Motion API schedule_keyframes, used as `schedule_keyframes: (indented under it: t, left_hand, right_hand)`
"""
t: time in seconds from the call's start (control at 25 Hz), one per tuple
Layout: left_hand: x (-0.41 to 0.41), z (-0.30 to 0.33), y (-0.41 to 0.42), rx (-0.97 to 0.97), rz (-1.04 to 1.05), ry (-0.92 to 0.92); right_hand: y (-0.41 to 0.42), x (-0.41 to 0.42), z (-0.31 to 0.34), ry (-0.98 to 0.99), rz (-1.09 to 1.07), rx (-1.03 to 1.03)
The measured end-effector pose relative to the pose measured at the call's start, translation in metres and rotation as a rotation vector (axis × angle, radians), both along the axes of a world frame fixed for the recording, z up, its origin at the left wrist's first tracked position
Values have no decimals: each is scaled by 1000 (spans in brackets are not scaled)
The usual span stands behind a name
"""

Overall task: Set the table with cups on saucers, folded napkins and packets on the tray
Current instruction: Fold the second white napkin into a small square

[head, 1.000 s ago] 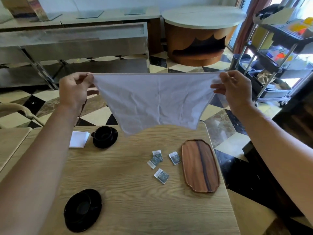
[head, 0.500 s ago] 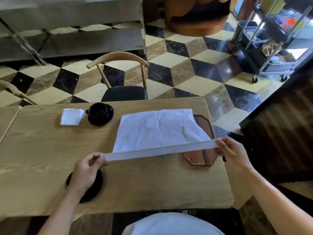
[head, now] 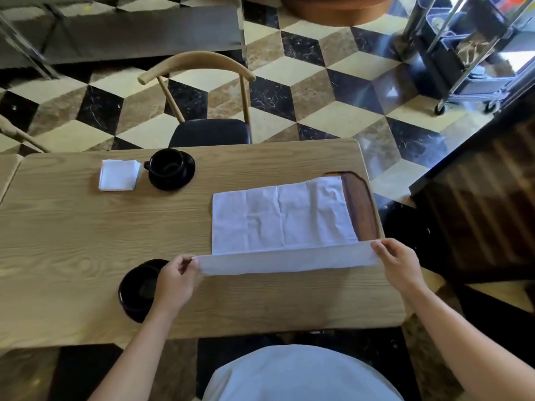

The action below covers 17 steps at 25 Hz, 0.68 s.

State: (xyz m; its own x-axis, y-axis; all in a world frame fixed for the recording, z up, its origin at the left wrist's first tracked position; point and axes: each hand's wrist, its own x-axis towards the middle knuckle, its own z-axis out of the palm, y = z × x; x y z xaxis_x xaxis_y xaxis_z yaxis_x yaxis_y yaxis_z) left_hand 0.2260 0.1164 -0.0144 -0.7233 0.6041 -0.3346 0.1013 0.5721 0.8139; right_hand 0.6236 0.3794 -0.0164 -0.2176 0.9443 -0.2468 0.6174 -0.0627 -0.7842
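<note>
Now the big white cloth napkin [head: 282,215] lies flat on the light wooden counter [head: 86,233], and its right part covers the dark wooden tray [head: 363,204]. Its near edge is lifted up. The left hand [head: 173,280] pinches the left corner, and the right hand [head: 398,266] pinches the right corner. Under the left hand sits a black round saucer [head: 136,290]. Far across, a black cup on a black saucer [head: 170,167] stands just beside a small folded white napkin [head: 118,175]. Behind the counter is a wooden chair with a black seat [head: 210,130].
</note>
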Motion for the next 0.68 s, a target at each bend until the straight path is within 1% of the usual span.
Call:
schedule_keyframes:
  t: [0.12,0.28,0.4,0.52,0.68]
  left_hand:
    - [-18,-4,28,43,32,-21]
    - [-41,-13,62,78,56,-29]
    - [-57,-26,83,62,121,-28]
    - [-70,-42,108,50,194,-3]
    - [-80,-63,145,33,275,5]
  right_hand:
    - [16,-25,4,16,-80,35]
    - [36,-52,-2,84,-184,10]
    - [60,-68,-12,42,-185,23]
    - [92,-83,-26,43,-193,-4]
    - [133,-97,-53,36,-154,-2]
